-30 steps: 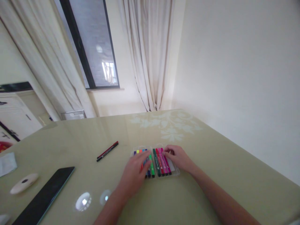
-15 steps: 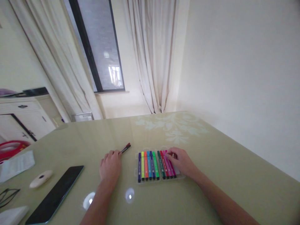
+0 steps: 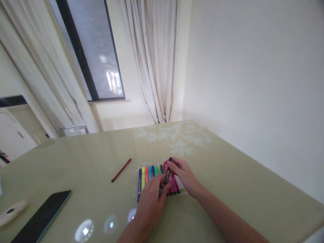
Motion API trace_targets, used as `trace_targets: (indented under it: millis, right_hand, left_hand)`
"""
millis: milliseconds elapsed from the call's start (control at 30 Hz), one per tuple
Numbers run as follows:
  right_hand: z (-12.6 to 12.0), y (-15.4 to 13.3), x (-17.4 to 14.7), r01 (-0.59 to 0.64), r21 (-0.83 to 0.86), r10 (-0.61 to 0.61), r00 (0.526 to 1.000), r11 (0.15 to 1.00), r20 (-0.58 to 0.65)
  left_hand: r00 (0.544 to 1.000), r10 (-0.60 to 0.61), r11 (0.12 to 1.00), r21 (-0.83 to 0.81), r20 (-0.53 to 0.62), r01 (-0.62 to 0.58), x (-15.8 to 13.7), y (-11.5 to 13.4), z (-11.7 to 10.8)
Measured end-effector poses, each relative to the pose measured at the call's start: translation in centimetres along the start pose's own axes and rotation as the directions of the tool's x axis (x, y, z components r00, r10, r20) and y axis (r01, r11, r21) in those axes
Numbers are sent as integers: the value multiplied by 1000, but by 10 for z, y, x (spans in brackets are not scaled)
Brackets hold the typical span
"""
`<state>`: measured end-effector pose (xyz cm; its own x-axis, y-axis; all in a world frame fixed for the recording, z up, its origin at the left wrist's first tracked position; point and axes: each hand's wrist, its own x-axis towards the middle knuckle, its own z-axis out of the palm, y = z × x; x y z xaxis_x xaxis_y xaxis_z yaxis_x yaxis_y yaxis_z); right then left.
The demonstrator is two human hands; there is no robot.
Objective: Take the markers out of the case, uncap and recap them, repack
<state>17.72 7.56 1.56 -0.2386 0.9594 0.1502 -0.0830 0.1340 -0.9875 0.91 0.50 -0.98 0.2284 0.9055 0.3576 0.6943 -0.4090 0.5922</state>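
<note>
Pinching the low end of a thin black marker (image 3: pixel 167 173) with white writing between the thumb and fingers of the left hand (image 3: pixel 153 191). Pinching its top part, too, with the thumb and fingers of the right hand (image 3: pixel 184 173). Holding it at a slant, over an open, flat, clear plastic case (image 3: pixel 180 182). Cannot tell whether touching anything below.

In the case, from the left, can see a purple marker (image 3: pixel 139 184), then yellow, orange, light blue, dark blue and bright green. Next to these, can see dark green, red and pink, partly hidden by the hands.

To the left of the case, can spot a thin dark red marker (image 3: pixel 121 170) lying alone at a slant. Nearer, on the left, can see a long, flat, black slab (image 3: pixel 42 216) with a blue-green edge, and beside it a white oval thing (image 3: pixel 12 213) with a black spot. Under everything, can see a shiny pale green table (image 3: pixel 215 165). Behind it, can see cream cloth curtains (image 3: pixel 157 64) and a dark-framed window (image 3: pixel 95 50).
</note>
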Motion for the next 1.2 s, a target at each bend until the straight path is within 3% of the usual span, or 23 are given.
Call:
trace_targets:
  millis: [100, 167, 300, 400, 500, 633, 800, 900, 1067, 1200]
  right_hand:
    - [-25, 0, 11, -12, -10, 11, 986, 1000, -168]
    - [-44, 4, 18, -73, -114, 49, 978, 991, -201]
    - [-57, 17, 22, -148, -334, 127, 988, 931, -86]
    - [-47, 26, 19, -54, -537, 7, 996, 842, -89]
    - [-38, 27, 18, -50, -643, -37, 992, 765, -122]
    - [-40, 20, 19, -66, -663, -59, 985, 745, -164]
    - [-50, 12, 21, -46, -452, -56, 976, 891, -211]
    - [-48, 14, 20, -32, -396, -51, 979, 918, -197]
    - [-31, 24, 15, 24, -555, -92, 991, 832, -96]
    - [-27, 24, 11, 64, -717, -151, 987, 694, -58]
  left_hand:
    - [965, 220, 954, 175, 142, -243, -3, -3, 1]
    - [936, 277, 911, 250, 219, -328, -2, -6, -1]
    - [941, 226, 897, 324, 251, -301, -1, -3, -1]
    - [945, 214, 891, 346, 249, -293, -3, 0, 1]
    - [943, 225, 875, 376, 246, -307, -5, -1, 3]
    - [939, 238, 868, 380, 247, -320, -7, -4, 5]
    - [946, 236, 878, 370, 221, -305, -7, -4, 5]
    - [946, 238, 877, 369, 222, -307, -6, -1, 4]
    - [944, 247, 873, 373, 218, -315, -6, -2, 5]
    - [939, 266, 863, 381, 218, -333, -7, -7, 9]
